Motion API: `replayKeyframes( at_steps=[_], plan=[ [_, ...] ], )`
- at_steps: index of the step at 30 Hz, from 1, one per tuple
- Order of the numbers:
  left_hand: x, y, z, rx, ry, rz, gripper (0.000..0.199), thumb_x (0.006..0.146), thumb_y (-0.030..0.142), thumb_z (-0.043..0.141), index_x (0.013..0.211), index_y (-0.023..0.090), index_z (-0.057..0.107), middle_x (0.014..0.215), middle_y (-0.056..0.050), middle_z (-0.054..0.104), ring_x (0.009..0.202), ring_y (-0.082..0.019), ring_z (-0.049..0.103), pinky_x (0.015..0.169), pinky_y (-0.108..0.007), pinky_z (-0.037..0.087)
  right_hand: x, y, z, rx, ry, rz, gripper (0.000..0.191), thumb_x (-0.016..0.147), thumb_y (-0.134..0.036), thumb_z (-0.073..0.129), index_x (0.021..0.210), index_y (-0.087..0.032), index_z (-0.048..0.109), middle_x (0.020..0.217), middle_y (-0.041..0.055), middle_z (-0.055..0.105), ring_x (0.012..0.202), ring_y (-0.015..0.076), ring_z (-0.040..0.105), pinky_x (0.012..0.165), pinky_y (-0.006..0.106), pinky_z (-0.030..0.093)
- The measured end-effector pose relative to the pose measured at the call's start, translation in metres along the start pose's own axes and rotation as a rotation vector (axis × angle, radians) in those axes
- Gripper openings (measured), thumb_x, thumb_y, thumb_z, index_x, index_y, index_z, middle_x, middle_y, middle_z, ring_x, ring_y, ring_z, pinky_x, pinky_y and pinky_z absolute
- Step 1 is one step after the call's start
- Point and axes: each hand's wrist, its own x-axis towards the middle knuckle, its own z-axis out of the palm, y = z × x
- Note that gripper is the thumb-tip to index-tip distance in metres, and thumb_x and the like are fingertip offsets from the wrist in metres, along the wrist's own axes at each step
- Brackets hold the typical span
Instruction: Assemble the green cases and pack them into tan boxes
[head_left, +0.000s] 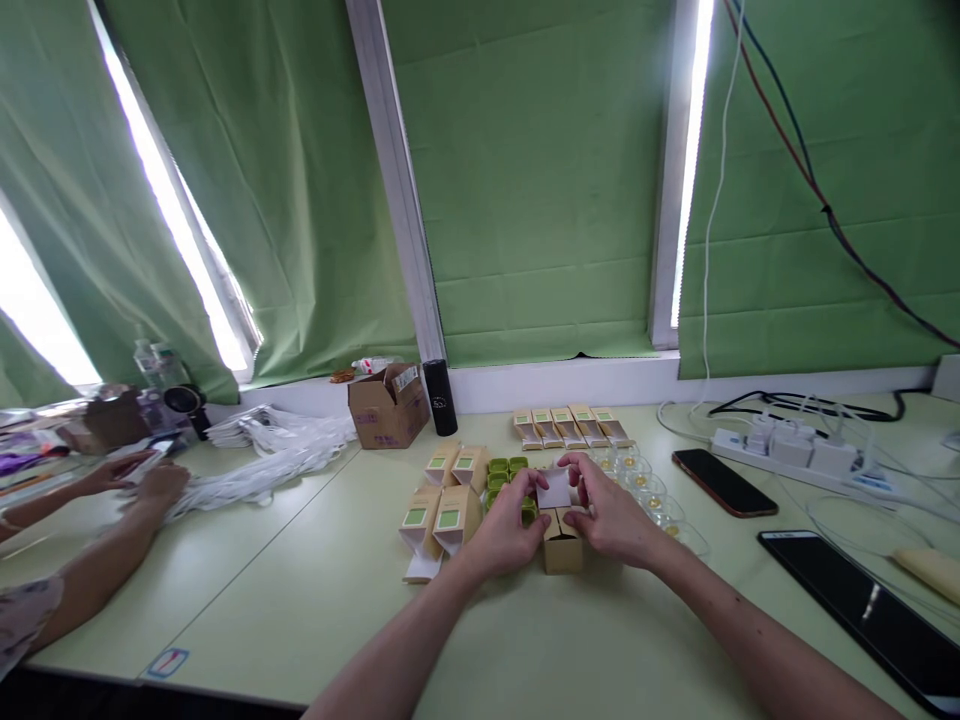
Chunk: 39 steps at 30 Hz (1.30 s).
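A small kraft box [563, 553] stands on the table between my hands, its white inner flap [553, 488] raised. My left hand [510, 530] grips the box's left side, fingers at the flap and thumb at the top edge. On the right side, my right hand [607, 510] pinches the flap and box edge. Green square pieces [498, 467] sit just behind my left hand. Several kraft boxes with green labels [448, 519] stand to the left, and a row of open ones [570, 428] lies behind. Clear round containers [651, 484] are beside my right hand.
Two phones [724, 482] [862, 605] and a white power strip [806, 460] with cables lie right. A cardboard carton [388, 408] and black cylinder [440, 398] stand at the back. White straps [262, 465] and another person's hands [161, 485] are left.
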Motion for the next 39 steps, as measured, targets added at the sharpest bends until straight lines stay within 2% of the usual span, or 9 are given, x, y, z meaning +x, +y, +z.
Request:
replayKeyframes(
  at_steps=[5,10,14,18,23,28,32,36,39],
  plan=[
    [-0.002,0.004,-0.002,0.099,0.036,0.026,0.03,0.085,0.014,0.066,0.111,0.023,0.053,0.115,-0.008,0.062,0.11,-0.027,0.057,0.099,-0.043,0.047,0.0,-0.003,-0.002,-0.014,-0.018,0.016,0.057,0.082,-0.018,0.065,0.133,-0.03,0.042,0.105,0.0002,0.057,0.076,0.0171,0.061,0.071,0.033,0.047],
    [-0.002,0.006,-0.003,0.098,0.113,0.079,0.041,0.081,0.011,0.07,0.115,0.023,0.05,0.118,-0.009,0.055,0.111,-0.027,0.056,0.1,-0.045,0.049,-0.001,-0.005,-0.004,-0.037,-0.017,0.012,0.054,0.082,-0.018,0.065,0.129,-0.03,0.043,0.106,0.0002,0.06,0.075,0.0173,0.06,0.071,0.032,0.046],
    [-0.003,0.007,-0.003,0.101,0.131,0.124,0.047,0.079,0.007,0.07,0.118,0.023,0.05,0.119,-0.009,0.053,0.112,-0.027,0.055,0.1,-0.045,0.05,-0.001,-0.007,-0.005,-0.077,-0.008,-0.004,0.05,0.081,-0.019,0.065,0.125,-0.029,0.046,0.106,0.0001,0.06,0.076,0.0174,0.059,0.069,0.032,0.043],
    [-0.002,0.009,-0.004,0.128,0.122,0.156,0.038,0.078,0.005,0.07,0.109,0.022,0.055,0.111,-0.008,0.056,0.11,-0.028,0.053,0.095,-0.043,0.049,-0.001,-0.012,-0.007,-0.121,-0.017,-0.006,0.044,0.081,-0.02,0.066,0.119,-0.028,0.047,0.102,0.0001,0.061,0.078,0.0181,0.058,0.066,0.029,0.039],
    [0.0,0.007,-0.005,0.183,0.105,0.224,0.025,0.077,0.004,0.066,0.094,0.021,0.057,0.095,-0.006,0.061,0.103,-0.028,0.05,0.086,-0.039,0.046,0.0,-0.015,-0.012,-0.177,-0.047,-0.028,0.033,0.077,-0.014,0.064,0.106,-0.026,0.051,0.081,-0.0046,0.06,0.069,0.0164,0.055,0.061,0.027,0.033],
    [0.0,0.004,-0.004,0.209,0.102,0.268,0.03,0.071,-0.003,0.059,0.09,0.021,0.058,0.091,-0.006,0.063,0.1,-0.027,0.051,0.086,-0.04,0.045,0.001,-0.01,-0.019,-0.129,-0.098,-0.136,0.03,0.077,-0.009,0.059,0.102,-0.025,0.058,0.076,-0.0037,0.062,0.07,0.0165,0.056,0.063,0.027,0.036],
    [0.0,0.004,-0.003,0.221,0.111,0.307,0.029,0.069,-0.003,0.056,0.086,0.021,0.058,0.087,-0.005,0.064,0.098,-0.026,0.052,0.086,-0.041,0.046,-0.002,-0.01,-0.024,-0.031,-0.055,-0.25,0.023,0.081,-0.01,0.054,0.097,-0.024,0.062,0.075,-0.0016,0.062,0.069,0.0167,0.056,0.064,0.027,0.038],
    [0.0,0.007,-0.008,0.24,0.108,0.36,0.027,0.07,0.0,0.057,0.088,0.021,0.058,0.087,-0.006,0.065,0.097,-0.027,0.052,0.087,-0.042,0.046,-0.005,-0.014,-0.024,-0.017,-0.039,-0.297,0.012,0.08,-0.014,0.061,0.089,-0.023,0.061,0.071,-0.0018,0.062,0.066,0.0165,0.055,0.065,0.028,0.038],
    [-0.001,0.01,-0.015,0.265,0.084,0.418,0.025,0.072,0.004,0.058,0.091,0.021,0.059,0.09,-0.006,0.067,0.098,-0.028,0.052,0.087,-0.044,0.046,-0.005,-0.015,-0.022,-0.057,-0.044,-0.316,0.012,0.078,-0.014,0.063,0.085,-0.023,0.058,0.07,-0.0019,0.062,0.065,0.016,0.054,0.064,0.028,0.037]
  ],
)
